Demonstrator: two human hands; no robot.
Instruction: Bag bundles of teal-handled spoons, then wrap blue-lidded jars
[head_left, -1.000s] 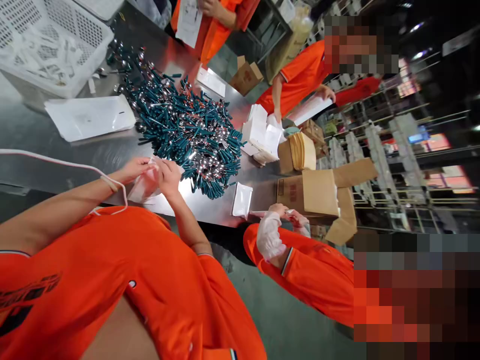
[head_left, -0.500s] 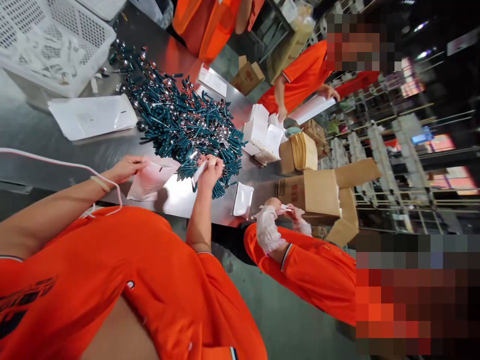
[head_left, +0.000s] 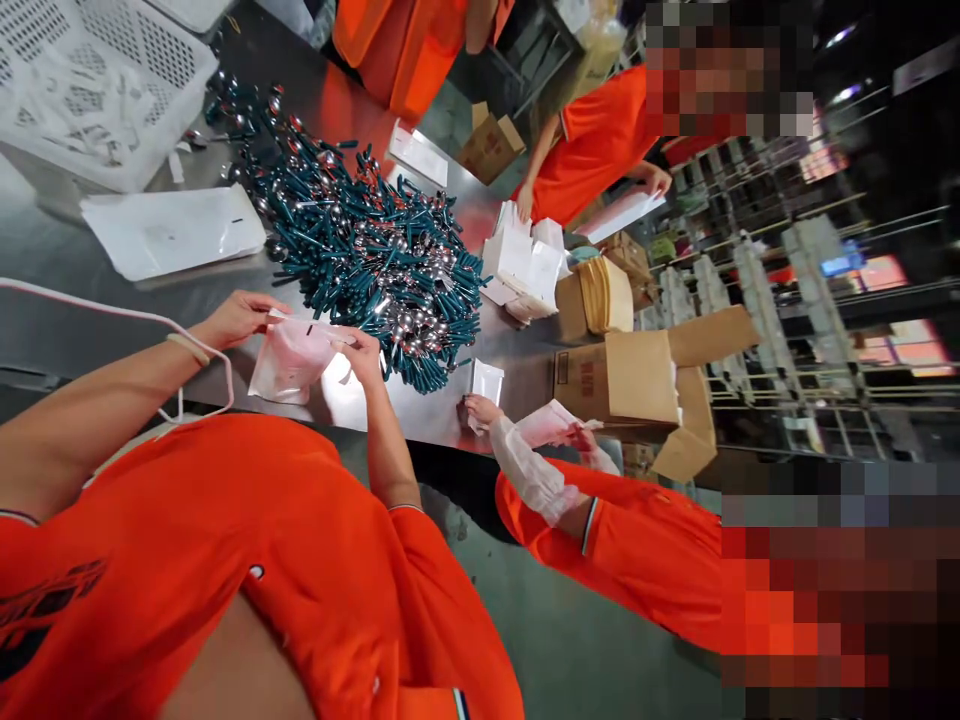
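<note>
A translucent plastic bag (head_left: 289,362) with a pinkish tint and a small black mark hangs between my two hands near the table's front edge. My left hand (head_left: 244,318) pinches its upper left corner. At its upper right side the fingers of my right hand (head_left: 361,352) are closed on the bag's edge. Just beyond the hands lies a big heap of dark green-handled metal utensils (head_left: 367,240). A stack of flat white bags (head_left: 176,232) rests on the table to the left of the heap.
A white perforated basket (head_left: 176,70) of white pieces stands at the far left. A white cord (head_left: 112,308) crosses near my left forearm. At the right, a co-worker's hand (head_left: 482,408) touches a small white packet (head_left: 487,380) beside an open carton (head_left: 641,375).
My right hand has moved left from the heap's edge to the bag and grips it. The co-worker's hand at the right has reached left to the small white packet.
</note>
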